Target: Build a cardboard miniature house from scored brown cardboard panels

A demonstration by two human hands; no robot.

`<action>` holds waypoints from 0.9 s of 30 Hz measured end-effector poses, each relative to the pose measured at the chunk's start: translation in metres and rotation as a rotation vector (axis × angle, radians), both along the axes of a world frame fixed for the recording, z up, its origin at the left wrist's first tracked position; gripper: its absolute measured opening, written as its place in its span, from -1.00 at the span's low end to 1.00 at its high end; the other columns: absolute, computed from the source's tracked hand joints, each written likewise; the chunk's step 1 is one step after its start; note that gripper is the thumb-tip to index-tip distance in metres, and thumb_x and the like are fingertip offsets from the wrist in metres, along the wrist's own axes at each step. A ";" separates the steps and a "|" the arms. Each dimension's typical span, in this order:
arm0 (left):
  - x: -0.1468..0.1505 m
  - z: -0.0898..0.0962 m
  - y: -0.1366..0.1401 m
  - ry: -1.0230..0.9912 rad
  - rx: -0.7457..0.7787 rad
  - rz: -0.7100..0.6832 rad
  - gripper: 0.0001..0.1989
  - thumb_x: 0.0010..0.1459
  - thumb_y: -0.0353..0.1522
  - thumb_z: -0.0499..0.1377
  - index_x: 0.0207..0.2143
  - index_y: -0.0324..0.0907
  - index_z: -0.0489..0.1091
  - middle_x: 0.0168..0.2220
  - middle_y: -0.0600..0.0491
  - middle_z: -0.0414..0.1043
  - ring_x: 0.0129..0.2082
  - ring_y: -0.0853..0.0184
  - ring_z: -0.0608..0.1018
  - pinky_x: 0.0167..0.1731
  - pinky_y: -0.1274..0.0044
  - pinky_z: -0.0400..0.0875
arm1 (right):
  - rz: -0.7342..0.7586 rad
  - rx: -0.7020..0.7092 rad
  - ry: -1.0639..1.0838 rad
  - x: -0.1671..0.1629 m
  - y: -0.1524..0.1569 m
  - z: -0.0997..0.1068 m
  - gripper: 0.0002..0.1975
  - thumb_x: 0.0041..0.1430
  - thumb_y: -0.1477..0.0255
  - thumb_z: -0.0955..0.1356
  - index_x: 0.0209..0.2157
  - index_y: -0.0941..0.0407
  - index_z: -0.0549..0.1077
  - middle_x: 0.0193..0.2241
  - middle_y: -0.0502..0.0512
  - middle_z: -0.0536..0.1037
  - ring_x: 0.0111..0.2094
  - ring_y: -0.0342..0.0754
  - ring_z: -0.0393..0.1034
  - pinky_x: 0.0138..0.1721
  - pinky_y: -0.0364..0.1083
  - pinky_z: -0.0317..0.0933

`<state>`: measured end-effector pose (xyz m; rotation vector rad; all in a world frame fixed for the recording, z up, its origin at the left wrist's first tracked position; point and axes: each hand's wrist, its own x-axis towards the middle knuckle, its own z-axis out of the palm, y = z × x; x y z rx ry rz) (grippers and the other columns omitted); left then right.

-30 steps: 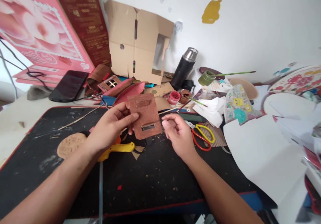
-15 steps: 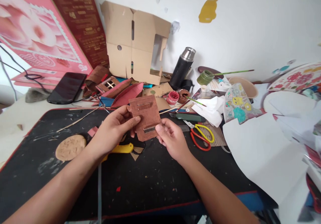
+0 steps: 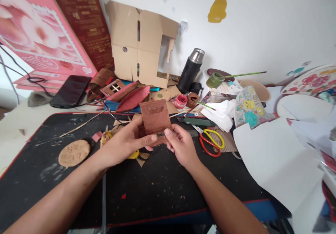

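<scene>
Between my two hands is a reddish-brown painted cardboard piece (image 3: 156,116) with a slot near its top, held up over the black mat. My left hand (image 3: 128,137) grips its lower left, the thumb lying along the lower edge. At the lower right corner, my right hand (image 3: 181,141) pinches it between thumb and fingers. The lower part of the piece is partly covered by my thumbs. Under my left hand lies a yellow-handled tool (image 3: 134,154), mostly hidden. Yellow-and-red-handled scissors (image 3: 211,143) rest to the right of my right hand.
A round clay disc (image 3: 74,153) lies on the black mat (image 3: 147,199) at left. Behind are a phone (image 3: 70,91), painted cardboard pieces (image 3: 133,97), a black flask (image 3: 191,69), open paint jars (image 3: 180,101) and a green cutter (image 3: 199,122). White paper (image 3: 270,153) covers the right side.
The cardboard piece has turned more upright and shifted slightly right. My left hand has moved right and its thumb has slid down to the piece's lower edge. My right hand stays nearly in place.
</scene>
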<state>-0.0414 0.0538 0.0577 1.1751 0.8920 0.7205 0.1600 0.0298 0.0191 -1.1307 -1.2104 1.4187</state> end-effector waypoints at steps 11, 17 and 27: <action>0.004 -0.003 0.000 0.017 -0.023 0.015 -0.39 0.17 -0.18 0.41 0.23 -0.11 0.37 0.22 -0.18 0.53 -0.03 0.07 0.68 -0.28 0.41 0.68 | 0.003 -0.021 -0.015 0.002 -0.002 -0.004 -0.50 0.27 -0.10 0.42 -0.38 0.05 0.34 -0.63 -0.16 0.29 -0.63 -0.20 0.10 -0.61 -0.16 -0.05; 0.004 -0.004 -0.001 0.009 -0.032 0.027 -0.40 0.18 -0.20 0.41 0.22 -0.11 0.38 0.19 -0.16 0.55 -0.03 0.08 0.69 -0.29 0.44 0.67 | 0.017 -0.037 -0.018 0.003 -0.003 -0.004 -0.48 0.26 -0.13 0.41 -0.38 0.04 0.32 -0.62 -0.15 0.28 -0.63 -0.19 0.10 -0.61 -0.16 -0.05; 0.005 -0.005 -0.001 0.011 -0.050 0.023 -0.40 0.18 -0.23 0.42 0.22 -0.13 0.36 0.20 -0.17 0.55 -0.01 0.07 0.68 -0.29 0.44 0.67 | 0.025 -0.048 0.023 0.003 -0.003 -0.006 -0.49 0.27 -0.12 0.41 -0.37 0.05 0.34 -0.64 -0.16 0.29 -0.63 -0.20 0.10 -0.61 -0.17 -0.03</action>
